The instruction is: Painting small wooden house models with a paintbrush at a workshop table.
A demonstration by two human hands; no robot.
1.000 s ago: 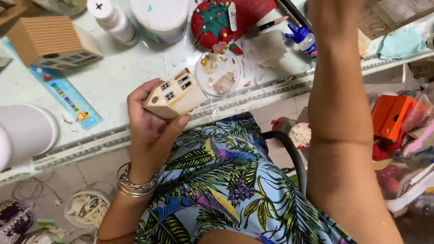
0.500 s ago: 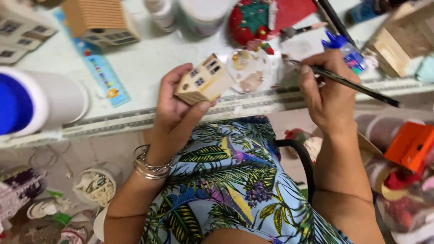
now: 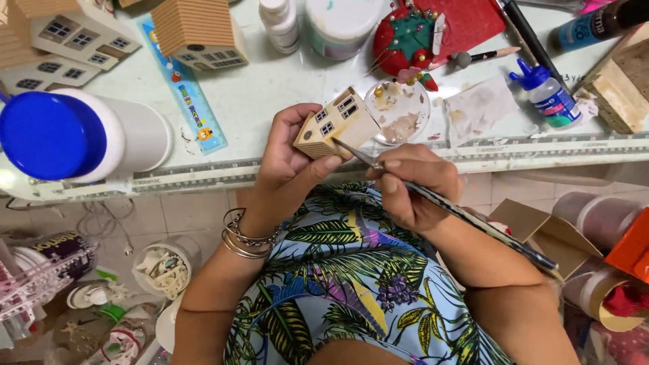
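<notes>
Left hand (image 3: 287, 159) around miniature house (image 3: 336, 124); brush (image 3: 433, 199) tip at its lower edge

Matt wood, glossy plastic and printed cloth at a craft table

The small house (image 3: 332, 123) held in the left hand (image 3: 287, 159) looks like pale matt wood with a ribbed roof; the brush (image 3: 446, 206) in the right hand (image 3: 412, 186) has a glossy dark handle and a shiny metal ferrule. The big jar (image 3: 81, 138) is smooth white plastic with a glossy blue lid, and the glue bottle (image 3: 546, 94) is clear plastic with a blue cap. The round palette (image 3: 399, 111) is smooth and paint-smeared, the pincushion (image 3: 409, 37) soft cloth, the bangles (image 3: 245, 240) bright metal, the dress (image 3: 351, 284) printed cloth, the tabletop (image 3: 270, 94) smooth and faintly glossy.
</notes>
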